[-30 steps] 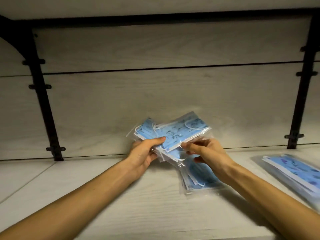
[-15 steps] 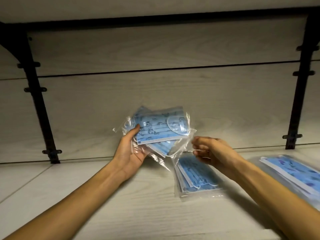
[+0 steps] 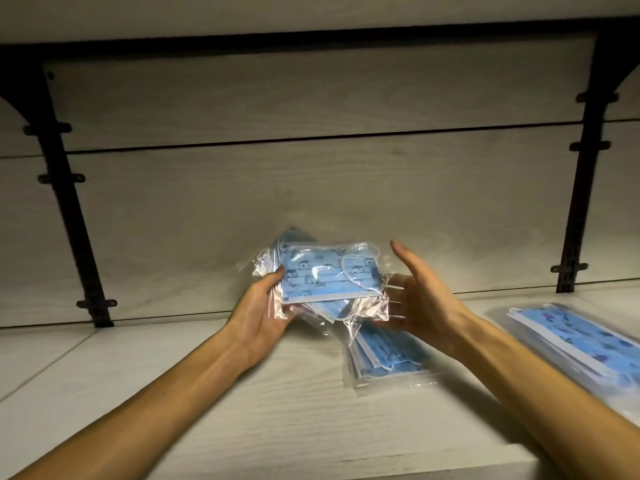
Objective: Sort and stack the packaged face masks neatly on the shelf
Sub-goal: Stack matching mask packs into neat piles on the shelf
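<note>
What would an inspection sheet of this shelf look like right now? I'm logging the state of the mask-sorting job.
Surface: pale wood-grain shelf, lit from the front.
Job's things: held bundle of packaged masks raised above the shelf; small stack lying on the shelf beneath it; larger stack at the right edge, blurred.
Clutter: nothing seen.
Grippers: left hand grips the bundle's left end; right hand is open beside the bundle's right end, its fingers straight.
Cables: nothing seen.
Surroundings: wood-grain back panel; black bracket at left, black upright at right; another shelf overhead.
</note>
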`<state>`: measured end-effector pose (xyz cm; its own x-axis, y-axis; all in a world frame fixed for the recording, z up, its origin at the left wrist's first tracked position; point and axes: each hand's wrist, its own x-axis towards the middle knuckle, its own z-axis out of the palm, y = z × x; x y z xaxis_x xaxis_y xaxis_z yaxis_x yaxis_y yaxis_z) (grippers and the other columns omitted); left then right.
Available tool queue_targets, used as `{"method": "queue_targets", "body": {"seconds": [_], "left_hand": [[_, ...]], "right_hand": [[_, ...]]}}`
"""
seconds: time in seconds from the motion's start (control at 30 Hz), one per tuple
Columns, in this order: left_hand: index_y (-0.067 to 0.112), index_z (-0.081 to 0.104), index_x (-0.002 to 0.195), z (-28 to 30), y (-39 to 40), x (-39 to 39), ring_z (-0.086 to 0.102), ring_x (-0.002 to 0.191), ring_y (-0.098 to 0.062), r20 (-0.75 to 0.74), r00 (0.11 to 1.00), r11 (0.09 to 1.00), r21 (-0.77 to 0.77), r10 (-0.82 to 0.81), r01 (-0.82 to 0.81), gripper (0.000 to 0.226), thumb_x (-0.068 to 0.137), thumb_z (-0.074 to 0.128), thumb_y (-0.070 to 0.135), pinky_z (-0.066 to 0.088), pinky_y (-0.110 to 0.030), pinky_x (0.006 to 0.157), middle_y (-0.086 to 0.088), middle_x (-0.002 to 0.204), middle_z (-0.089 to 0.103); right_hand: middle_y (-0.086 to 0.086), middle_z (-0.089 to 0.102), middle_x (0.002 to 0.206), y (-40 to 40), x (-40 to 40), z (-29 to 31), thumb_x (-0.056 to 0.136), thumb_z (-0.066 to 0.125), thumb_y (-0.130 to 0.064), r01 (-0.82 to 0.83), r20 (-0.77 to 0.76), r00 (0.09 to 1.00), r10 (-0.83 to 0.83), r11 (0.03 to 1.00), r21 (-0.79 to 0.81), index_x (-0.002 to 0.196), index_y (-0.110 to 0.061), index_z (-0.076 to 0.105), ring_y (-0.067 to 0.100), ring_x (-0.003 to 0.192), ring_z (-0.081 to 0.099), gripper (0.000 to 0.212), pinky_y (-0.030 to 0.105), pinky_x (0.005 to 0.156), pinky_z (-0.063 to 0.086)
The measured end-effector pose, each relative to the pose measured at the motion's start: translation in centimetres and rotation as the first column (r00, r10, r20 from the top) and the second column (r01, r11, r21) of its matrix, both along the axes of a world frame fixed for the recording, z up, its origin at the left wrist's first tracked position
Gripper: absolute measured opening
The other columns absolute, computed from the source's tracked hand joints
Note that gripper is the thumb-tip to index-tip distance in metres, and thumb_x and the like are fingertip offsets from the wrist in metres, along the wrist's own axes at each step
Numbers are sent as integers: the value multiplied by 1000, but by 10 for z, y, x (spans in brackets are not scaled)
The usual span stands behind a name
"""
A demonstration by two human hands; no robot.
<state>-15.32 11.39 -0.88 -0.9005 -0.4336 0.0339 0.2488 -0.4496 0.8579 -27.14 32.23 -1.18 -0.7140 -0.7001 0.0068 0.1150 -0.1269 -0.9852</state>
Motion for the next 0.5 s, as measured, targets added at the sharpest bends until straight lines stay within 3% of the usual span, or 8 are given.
{"method": "queue_targets", "body": {"seconds": [0.1, 0.2, 0.3, 0.43, 0.5], "left_hand": [[4, 68, 121, 0, -3, 3, 73, 100, -27, 3, 1000, 998, -60, -1, 1, 33, 95, 59, 23, 57, -39, 83, -15, 116, 74], [6, 69, 122, -1, -6, 5, 69, 111, -35, 22, 999, 984, -176, -26, 30, 37, 91, 65, 25, 56, -46, 96, -17, 119, 72], [1, 66, 127, -1, -8, 5, 62, 121, -40, 30, 999, 968, -248, -34, 41, 51, 81, 70, 24, 47, -55, 107, -22, 124, 69], [4, 66, 128, -5, -12, 6, 71, 100, -36, 6, 999, 943, -330, -45, 45, 54, 83, 66, 34, 58, -50, 88, -21, 120, 71], [14, 69, 128, -7, -13, 4, 70, 106, -38, -17, 996, 928, -363, -93, 80, 49, 91, 57, 45, 56, -56, 90, -18, 122, 71]], "right_hand": [[11, 73, 101, 0, 2, -4, 87, 75, -33, 157, -105, 982, -158, 987, -19, 110, -6, 71, 22, 77, 71, 36, 38, 75, 60], [4, 74, 79, 2, -2, -7, 90, 72, -16, 318, -219, 921, -321, 947, -50, 96, -6, 73, 10, 66, 69, 12, 24, 61, 56], [1, 74, 77, 1, -6, -5, 92, 70, -12, 392, -313, 861, -400, 915, -92, 93, -6, 73, 8, 68, 68, 7, 19, 61, 56], [1, 73, 79, 3, -12, -2, 90, 69, -7, 446, -286, 841, -459, 888, -112, 88, -8, 74, 7, 70, 67, 6, 23, 60, 56], [-1, 74, 82, 5, -14, -2, 91, 66, -6, 477, -286, 824, -488, 872, -112, 86, -11, 73, 7, 73, 67, 10, 25, 61, 56]]}}
